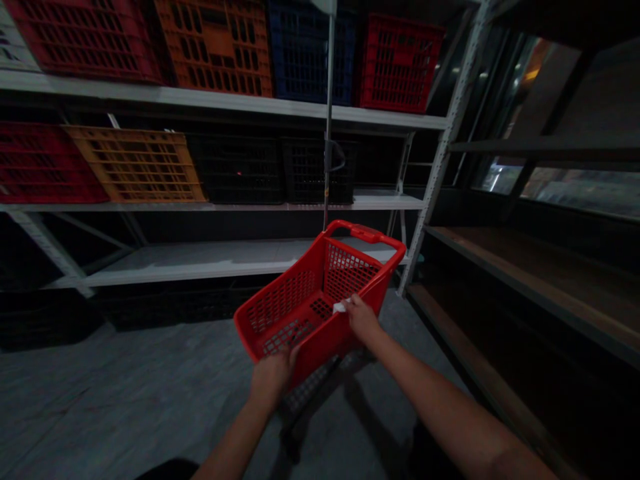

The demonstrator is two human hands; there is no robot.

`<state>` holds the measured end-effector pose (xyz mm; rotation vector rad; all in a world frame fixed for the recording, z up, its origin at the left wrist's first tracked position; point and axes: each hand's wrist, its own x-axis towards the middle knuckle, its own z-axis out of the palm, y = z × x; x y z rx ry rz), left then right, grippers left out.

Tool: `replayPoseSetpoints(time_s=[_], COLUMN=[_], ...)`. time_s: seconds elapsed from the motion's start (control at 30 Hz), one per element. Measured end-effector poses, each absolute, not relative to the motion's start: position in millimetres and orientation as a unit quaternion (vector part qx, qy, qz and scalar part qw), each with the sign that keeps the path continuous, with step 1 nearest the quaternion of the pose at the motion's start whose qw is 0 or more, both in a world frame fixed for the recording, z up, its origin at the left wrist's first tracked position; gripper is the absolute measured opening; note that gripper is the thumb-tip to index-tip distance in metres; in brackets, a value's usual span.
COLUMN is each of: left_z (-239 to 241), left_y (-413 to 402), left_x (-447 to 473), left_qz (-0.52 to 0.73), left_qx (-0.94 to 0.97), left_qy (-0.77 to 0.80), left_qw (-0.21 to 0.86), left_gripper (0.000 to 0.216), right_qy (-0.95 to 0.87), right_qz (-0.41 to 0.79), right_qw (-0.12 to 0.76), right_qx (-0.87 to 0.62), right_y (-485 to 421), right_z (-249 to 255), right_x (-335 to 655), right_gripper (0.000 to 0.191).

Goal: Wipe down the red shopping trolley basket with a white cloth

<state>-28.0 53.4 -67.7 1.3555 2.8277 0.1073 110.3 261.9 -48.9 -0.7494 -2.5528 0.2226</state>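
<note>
A red plastic shopping cart (320, 353) with lattice sides stands on the floor in front of me, its basket bare inside. My left hand (273, 375) grips the near rim toward the cart's left end, its thumb over the edge. Farther along that same rim, my right hand (361, 319) pinches a small white wipe (340, 307), perhaps cloth or paper, and presses it against the edge. The cart's handle (367, 233) is at the far right end. A metal pole (329, 100) rises from the corner beside the handle.
Behind the cart, a white metal rack (220, 267) carries several plastic crates, among them an orange crate (215, 40), a red crate (400, 63) and a yellow crate (145, 163). Brown shelves (530, 280) run close along the right. Dark crates (160, 307) sit under the rack's lowest shelf.
</note>
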Motion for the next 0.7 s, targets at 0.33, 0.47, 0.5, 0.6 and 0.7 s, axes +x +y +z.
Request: replayPoseSetpoints(time_s=[0.33,0.47,0.5,0.6,0.7], left_z=[-68.4,-72.4,-73.9,-77.4,-77.8], left_y=[53.5,45.7,43.5,38.5,36.3], left_x=[-29.9,-41.0,-44.7,-55.0,-61.7], left_qz=[0.042,0.039,0.037,0.035,0.037], left_qx=[0.42,0.438,0.443,0.446,0.446], left_qy=[0.906,0.898,0.895,0.893,0.893], left_qw=[-0.011,-0.031,-0.036,-0.044,-0.044], left_gripper=[0.056,0.055,0.055,0.056,0.057], right_qy=[-0.921,-0.936,-0.937,-0.92,-0.901], right_qz=[0.126,0.1,0.084,0.045,0.039], right_qw=[0.284,0.255,0.243,0.23,0.234], right_qx=[-0.234,-0.221,-0.238,-0.313,-0.363], right_y=[209.6,216.1,228.0,266.3,276.8], right_z=[-70.4,-64.2,-57.3,-34.8,-26.7], right_x=[80.9,88.2,94.1,110.8,112.0], right_gripper=[0.033,0.036,0.037,0.036,0.035])
